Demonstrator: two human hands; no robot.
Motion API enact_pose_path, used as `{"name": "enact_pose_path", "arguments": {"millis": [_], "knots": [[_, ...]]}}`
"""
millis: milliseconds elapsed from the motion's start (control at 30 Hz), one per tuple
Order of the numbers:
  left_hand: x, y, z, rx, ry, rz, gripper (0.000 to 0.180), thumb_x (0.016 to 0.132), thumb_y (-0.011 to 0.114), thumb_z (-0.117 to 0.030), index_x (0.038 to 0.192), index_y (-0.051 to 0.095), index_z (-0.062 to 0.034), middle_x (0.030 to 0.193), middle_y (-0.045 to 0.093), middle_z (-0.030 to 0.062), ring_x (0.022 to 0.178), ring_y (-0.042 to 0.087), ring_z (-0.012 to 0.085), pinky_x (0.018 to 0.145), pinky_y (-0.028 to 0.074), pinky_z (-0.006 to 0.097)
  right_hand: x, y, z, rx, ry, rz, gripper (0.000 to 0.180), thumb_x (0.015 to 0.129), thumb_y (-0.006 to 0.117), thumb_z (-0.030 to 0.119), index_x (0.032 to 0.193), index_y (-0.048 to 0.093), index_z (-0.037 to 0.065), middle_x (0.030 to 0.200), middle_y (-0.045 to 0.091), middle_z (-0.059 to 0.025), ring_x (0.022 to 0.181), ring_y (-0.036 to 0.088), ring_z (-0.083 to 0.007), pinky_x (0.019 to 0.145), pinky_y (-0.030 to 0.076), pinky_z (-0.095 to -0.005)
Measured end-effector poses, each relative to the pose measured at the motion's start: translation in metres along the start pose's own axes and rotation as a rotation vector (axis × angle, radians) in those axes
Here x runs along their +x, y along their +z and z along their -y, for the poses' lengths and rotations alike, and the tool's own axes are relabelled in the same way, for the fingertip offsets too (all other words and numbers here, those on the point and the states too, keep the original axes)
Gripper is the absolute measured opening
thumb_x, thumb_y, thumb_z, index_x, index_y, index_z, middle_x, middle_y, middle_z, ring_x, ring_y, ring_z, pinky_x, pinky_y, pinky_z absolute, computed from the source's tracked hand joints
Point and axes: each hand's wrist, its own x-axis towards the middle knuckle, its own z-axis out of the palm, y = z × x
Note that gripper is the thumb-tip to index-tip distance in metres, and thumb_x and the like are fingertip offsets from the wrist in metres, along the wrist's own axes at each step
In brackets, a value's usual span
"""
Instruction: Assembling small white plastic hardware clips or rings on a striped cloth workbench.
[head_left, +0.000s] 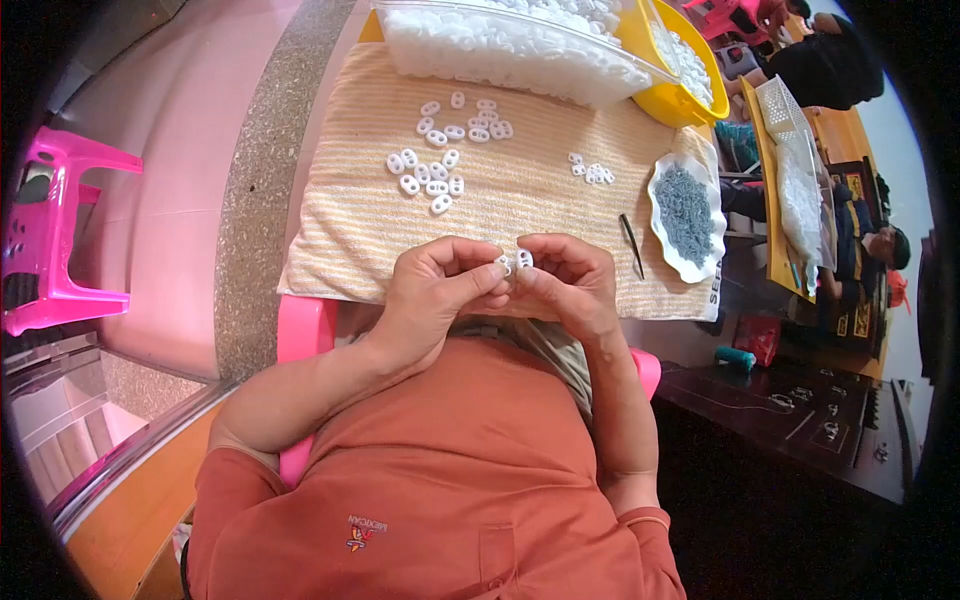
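Close to the towel's near edge, my left hand (445, 285) pinches a small white plastic piece (504, 264) between thumb and forefinger. A white oval two-hole piece (525, 259) is pinched in my right hand (570, 283), right beside the first one. Whether the two pieces touch I cannot tell. Ahead and to the left lie loose white two-hole ovals (437, 187), with another loose group (480, 125) farther off. Several smaller white pieces (595, 174) lie to the right. Black tweezers (632, 246) rest just right of my right hand.
A striped towel (340, 220) covers the table. At right stands a scalloped white dish (660, 232) of small grey parts. Across the back are a clear bin (520, 62) and a yellow basin (700, 112), both holding white pieces. A pink stool (75, 230) stands left; people sit at far right.
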Motion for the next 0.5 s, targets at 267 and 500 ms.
{"name": "enact_pose_path", "arguments": {"millis": [267,500], "knots": [[-0.0001,0.0005,-0.0021,0.018,0.0,0.008,0.014,0.088,0.064,-0.004,0.102,0.062,-0.0011,0.09,0.067,0.0074,0.078,0.066,0.0123,0.071,0.058,0.026,0.0009,-0.0018,-0.0027,-0.044,-0.011,0.003,0.027,0.086,0.064,-0.003,0.113,0.06,-0.006,0.097,0.068,-0.0116,0.087,0.066,-0.015,0.078,0.054,-0.0266],[0.0004,-0.0006,0.0001,0.025,0.008,0.025,0.014,0.087,0.064,-0.004,0.101,0.062,-0.0009,0.091,0.068,0.0077,0.078,0.065,0.0123,0.071,0.058,0.025,-0.0004,0.0005,-0.002,-0.065,0.011,0.034,0.024,0.087,0.064,0.001,0.11,0.061,-0.002,0.099,0.066,-0.0096,0.086,0.066,-0.0154,0.075,0.057,-0.028]]}}
